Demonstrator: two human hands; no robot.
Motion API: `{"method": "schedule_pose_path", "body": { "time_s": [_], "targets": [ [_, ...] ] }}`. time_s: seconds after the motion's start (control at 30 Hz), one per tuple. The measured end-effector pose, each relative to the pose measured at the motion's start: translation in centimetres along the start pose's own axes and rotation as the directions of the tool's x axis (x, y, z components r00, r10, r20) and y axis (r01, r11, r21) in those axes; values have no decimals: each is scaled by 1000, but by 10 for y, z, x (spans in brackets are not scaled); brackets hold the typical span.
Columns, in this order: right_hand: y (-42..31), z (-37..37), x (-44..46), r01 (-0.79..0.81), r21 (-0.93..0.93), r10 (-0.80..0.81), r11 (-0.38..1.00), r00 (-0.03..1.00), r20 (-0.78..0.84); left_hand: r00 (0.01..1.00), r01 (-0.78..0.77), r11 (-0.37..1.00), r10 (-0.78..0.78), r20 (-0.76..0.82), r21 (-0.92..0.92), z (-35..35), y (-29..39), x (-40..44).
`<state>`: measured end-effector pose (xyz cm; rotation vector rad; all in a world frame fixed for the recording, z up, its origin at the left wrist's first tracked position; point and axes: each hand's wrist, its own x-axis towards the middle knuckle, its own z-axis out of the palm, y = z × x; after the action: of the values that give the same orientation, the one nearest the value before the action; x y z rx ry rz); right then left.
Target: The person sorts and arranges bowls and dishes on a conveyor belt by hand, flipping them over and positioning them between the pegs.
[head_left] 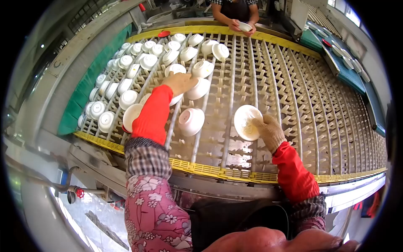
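My left hand (179, 83), in a tan glove, reaches across the slatted conveyor into the upturned bowls. Its fingers are closed at the edge of a white bowl (199, 89); part of the grip is hidden. Another white bowl (202, 69) lies just beyond it, and a separate white bowl (191, 122) rests nearer me. On the right, my right hand (269, 132), also gloved, grips the rim of a shallow white bowl (244, 121). That bowl is tilted with its inside facing me, over the conveyor.
Many white bowls (126, 100) stand in rows on the pegged conveyor (289, 105) at left. Across from me, a co-worker's hands (240, 27) hold a white dish. A blue-green belt (345, 69) carries plates at right. A yellow edge strip (218, 171) runs along my side.
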<state>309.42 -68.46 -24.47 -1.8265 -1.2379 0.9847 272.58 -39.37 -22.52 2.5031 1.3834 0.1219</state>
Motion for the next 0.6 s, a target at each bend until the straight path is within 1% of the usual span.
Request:
{"method": "schedule_pose_path", "body": {
  "time_s": [0.03,0.1,0.13,0.2,0.23,0.3,0.37,0.4,0.5,0.53,0.6],
  "targets": [
    [-3,-1,0,22,11,-22,1000,1000,3,999,-38,999,37,-23,-39,-1,1,-16],
    [-7,0,-2,61,25,-61,998,998,17,982,-92,996,89,-165,-6,-23,26,-73],
    [-17,0,-8,44,12,-43,999,999,-3,981,-66,998,65,-182,2,-30,29,-95],
    [-28,-1,-12,71,-43,-72,997,997,-22,979,-6,1000,9,-205,15,-43,28,-140],
    [-29,-1,-13,78,-72,-80,994,996,-29,976,90,992,-70,-207,91,-53,32,-169],
    [-25,-5,-8,34,-51,-33,998,999,33,949,274,933,-222,-225,235,-64,38,-221],
    [-37,-7,-9,35,-11,-34,999,998,54,925,352,896,-288,-248,270,-36,18,-245],
    [-27,-10,0,37,14,-38,999,996,86,911,389,876,-319,-263,285,-28,16,-254],
    [-10,-9,15,-26,185,12,982,997,79,875,484,844,-465,-134,233,-29,2,-243],
    [-10,-9,17,-57,183,53,982,998,25,843,537,810,-526,-115,235,-29,-2,-235],
    [1,-11,25,15,114,-16,993,1000,9,765,600,791,-611,-205,-119,-29,-8,-231]
  ]
}}
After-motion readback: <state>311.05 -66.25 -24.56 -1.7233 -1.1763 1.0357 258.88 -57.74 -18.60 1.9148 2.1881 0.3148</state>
